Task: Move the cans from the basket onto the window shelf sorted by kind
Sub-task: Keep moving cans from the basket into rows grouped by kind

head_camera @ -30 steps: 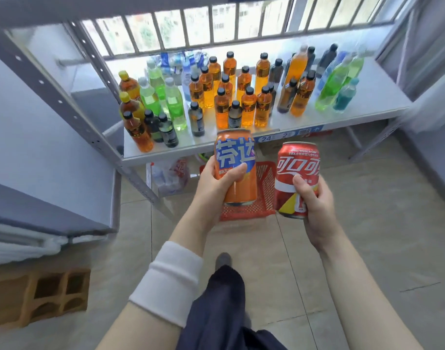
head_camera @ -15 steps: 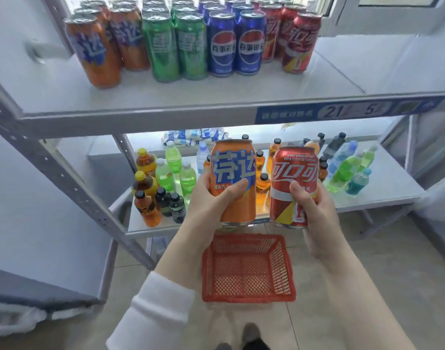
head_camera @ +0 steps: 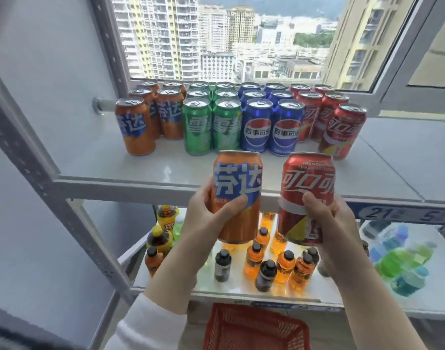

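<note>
1. Raised since half a second ago, both held cans now have their tops level with the front edge of the window shelf (head_camera: 90,160), where before they hung in front of the bottle shelf below it.
2. An orange can (head_camera: 237,198) stands upright in the left hand (head_camera: 203,218), off the shelf and just before the middle of its front edge. The thumb lies across the label and the other fingers curl round the can's left side and back.
3. A red can (head_camera: 304,188) is gripped by the right hand (head_camera: 335,226), tilted slightly and held just beside the orange one without touching it. The thumb presses on its front, and the fingers wrap the right side, mostly hidden.
4. Both forearms rise from the bottom of the view and converge towards the cans. The left comes out of a white sleeve (head_camera: 145,324), and the right is bare.
5. On the shelf, cans stand in rows by kind, running from its back edge forward: orange cans (head_camera: 138,127) at the left, then green cans (head_camera: 197,127), blue cans (head_camera: 256,125) and red cans (head_camera: 342,130) at the right.
6. Below, bottles (head_camera: 266,266) crowd the lower shelf (head_camera: 241,296).
7. A red basket (head_camera: 254,327) sits beneath that shelf's front edge, between the forearms. What it holds cannot be told.
</note>
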The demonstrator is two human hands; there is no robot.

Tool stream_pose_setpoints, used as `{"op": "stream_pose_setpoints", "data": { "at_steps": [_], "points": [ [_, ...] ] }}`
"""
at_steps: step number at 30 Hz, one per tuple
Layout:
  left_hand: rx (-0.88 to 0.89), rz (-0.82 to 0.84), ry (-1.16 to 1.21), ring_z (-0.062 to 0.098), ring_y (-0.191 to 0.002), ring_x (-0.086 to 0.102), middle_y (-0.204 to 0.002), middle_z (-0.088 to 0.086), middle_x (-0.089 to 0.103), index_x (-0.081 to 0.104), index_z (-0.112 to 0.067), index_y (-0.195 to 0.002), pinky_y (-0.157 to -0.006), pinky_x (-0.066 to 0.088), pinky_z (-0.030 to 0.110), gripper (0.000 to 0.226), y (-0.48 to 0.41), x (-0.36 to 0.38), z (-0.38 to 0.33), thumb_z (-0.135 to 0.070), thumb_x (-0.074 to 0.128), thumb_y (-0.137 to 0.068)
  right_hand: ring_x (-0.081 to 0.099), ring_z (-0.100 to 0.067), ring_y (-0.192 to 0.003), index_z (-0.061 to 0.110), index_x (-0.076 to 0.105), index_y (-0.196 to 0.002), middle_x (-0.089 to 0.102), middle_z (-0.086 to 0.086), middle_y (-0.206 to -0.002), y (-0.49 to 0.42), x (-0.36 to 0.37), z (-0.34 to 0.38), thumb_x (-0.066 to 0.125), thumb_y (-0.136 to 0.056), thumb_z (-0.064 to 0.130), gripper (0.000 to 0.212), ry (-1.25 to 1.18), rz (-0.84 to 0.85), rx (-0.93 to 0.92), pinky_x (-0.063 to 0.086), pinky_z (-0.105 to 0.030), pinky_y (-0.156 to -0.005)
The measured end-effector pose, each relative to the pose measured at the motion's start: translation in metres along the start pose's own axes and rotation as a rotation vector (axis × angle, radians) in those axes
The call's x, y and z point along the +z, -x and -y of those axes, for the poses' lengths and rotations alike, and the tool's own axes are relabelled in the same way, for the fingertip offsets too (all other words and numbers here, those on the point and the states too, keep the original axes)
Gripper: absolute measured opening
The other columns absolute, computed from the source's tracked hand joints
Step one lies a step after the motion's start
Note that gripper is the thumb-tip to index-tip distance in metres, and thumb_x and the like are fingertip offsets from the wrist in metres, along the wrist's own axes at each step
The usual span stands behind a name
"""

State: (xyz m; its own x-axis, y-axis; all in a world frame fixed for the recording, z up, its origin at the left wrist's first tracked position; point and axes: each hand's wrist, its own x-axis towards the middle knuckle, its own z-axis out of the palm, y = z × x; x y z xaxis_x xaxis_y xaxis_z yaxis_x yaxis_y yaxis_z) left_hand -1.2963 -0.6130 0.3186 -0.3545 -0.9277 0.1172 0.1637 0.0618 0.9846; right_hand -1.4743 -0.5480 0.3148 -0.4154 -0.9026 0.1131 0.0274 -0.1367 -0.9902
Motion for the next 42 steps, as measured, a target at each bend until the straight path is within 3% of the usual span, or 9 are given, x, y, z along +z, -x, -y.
{"op": "stream_pose_setpoints", "data": {
  "at_steps": [5,10,16,24,27,31,34,38,42],
  "points": [
    [0.071,-0.114,0.037,0.006,-0.079,0.066,-0.083,-0.01,0.071,0.056,-0.026,-0.102,-0.07,0.052,0.025,0.057,-0.026,-0.013,-0.003,-0.041,0.069,-0.048,0.069,-0.014,-0.083,0.023,0.056,-0.102,0.069,0.001,-0.089,-0.031,0.004,0.001,0.066,-0.047,0.056,0.064,0.011,0.08,0.008,0.052,-0.023,-0.064],
    [0.11,-0.275,0.01,0.017,-0.091,0.063,-0.091,-0.004,0.067,0.057,-0.021,-0.105,-0.093,0.049,0.05,0.059,-0.046,-0.038,-0.012,-0.04,0.066,-0.05,0.069,-0.009,-0.082,0.022,0.054,-0.103,0.069,0.004,-0.088,-0.054,0.018,0.0,0.069,-0.047,0.053,0.065,0.008,0.129,-0.014,0.053,-0.018,-0.06],
    [0.207,-0.465,-0.122,0.016,-0.098,0.064,-0.103,-0.006,0.065,0.053,-0.029,-0.108,-0.092,0.05,0.044,0.067,-0.078,-0.059,-0.029,-0.054,0.07,-0.049,0.068,-0.01,-0.085,0.024,0.054,-0.104,0.069,0.004,-0.092,-0.074,0.032,0.005,0.073,-0.05,0.046,0.061,0.023,0.134,-0.069,0.053,-0.021,-0.064],
    [0.279,-0.361,-0.471,-0.013,-0.09,0.057,-0.104,-0.017,0.06,0.049,-0.028,-0.111,-0.073,0.045,0.007,0.061,-0.115,-0.101,-0.048,-0.029,0.083,-0.061,0.065,-0.01,-0.089,0.03,0.052,-0.104,0.066,0.003,-0.098,-0.094,0.037,0.017,0.07,-0.042,0.052,0.068,0.099,0.066,-0.133,0.049,-0.023,-0.07],
    [0.315,-0.329,-0.616,-0.007,-0.094,0.055,-0.11,-0.012,0.058,0.049,-0.027,-0.113,-0.072,0.041,0.001,0.063,-0.125,-0.114,-0.051,-0.03,0.084,-0.061,0.065,-0.012,-0.091,0.025,0.052,-0.111,0.066,0.003,-0.1,-0.102,0.034,0.017,0.075,-0.035,0.052,0.084,0.113,0.06,-0.138,0.05,-0.027,-0.074],
    [0.373,-0.306,-0.771,0.001,-0.096,0.055,-0.109,-0.011,0.058,0.051,-0.021,-0.114,-0.073,0.041,0.003,0.069,-0.135,-0.12,-0.059,-0.036,0.085,-0.056,0.066,-0.005,-0.084,0.032,0.053,-0.102,0.067,0.008,-0.094,-0.109,0.031,0.02,0.079,-0.02,0.069,0.093,0.172,0.047,-0.143,0.05,-0.025,-0.071],
    [0.425,-0.276,-0.886,0.003,-0.097,0.055,-0.106,-0.012,0.057,0.05,-0.021,-0.116,-0.077,0.042,0.007,0.074,-0.14,-0.121,-0.067,-0.037,0.086,-0.054,0.063,-0.009,-0.088,0.026,0.052,-0.106,0.065,0.004,-0.096,-0.115,0.026,0.025,0.083,-0.036,0.046,0.079,0.202,0.049,-0.142,0.052,-0.035,-0.081],
    [0.442,-0.217,-1.016,0.01,-0.105,0.057,-0.12,-0.005,0.06,0.047,-0.03,-0.126,-0.09,0.048,0.028,0.086,-0.146,-0.127,-0.079,-0.047,0.084,-0.051,0.063,-0.006,-0.086,0.024,0.052,-0.109,0.066,0.006,-0.094,-0.124,0.013,0.037,0.075,-0.008,0.073,0.115,0.287,0.032,-0.155,0.047,-0.026,-0.071],
    [0.435,-0.151,-1.164,0.009,-0.099,0.05,-0.11,-0.007,0.057,0.052,-0.024,-0.12,-0.084,0.045,0.024,0.077,-0.154,-0.132,-0.092,-0.047,0.084,-0.054,0.06,-0.014,-0.098,0.019,0.048,-0.121,0.064,0.002,-0.104,-0.139,-0.006,0.051,0.075,-0.006,0.074,0.13,0.373,0.041,-0.177,0.047,-0.033,-0.08]
  ]
}}
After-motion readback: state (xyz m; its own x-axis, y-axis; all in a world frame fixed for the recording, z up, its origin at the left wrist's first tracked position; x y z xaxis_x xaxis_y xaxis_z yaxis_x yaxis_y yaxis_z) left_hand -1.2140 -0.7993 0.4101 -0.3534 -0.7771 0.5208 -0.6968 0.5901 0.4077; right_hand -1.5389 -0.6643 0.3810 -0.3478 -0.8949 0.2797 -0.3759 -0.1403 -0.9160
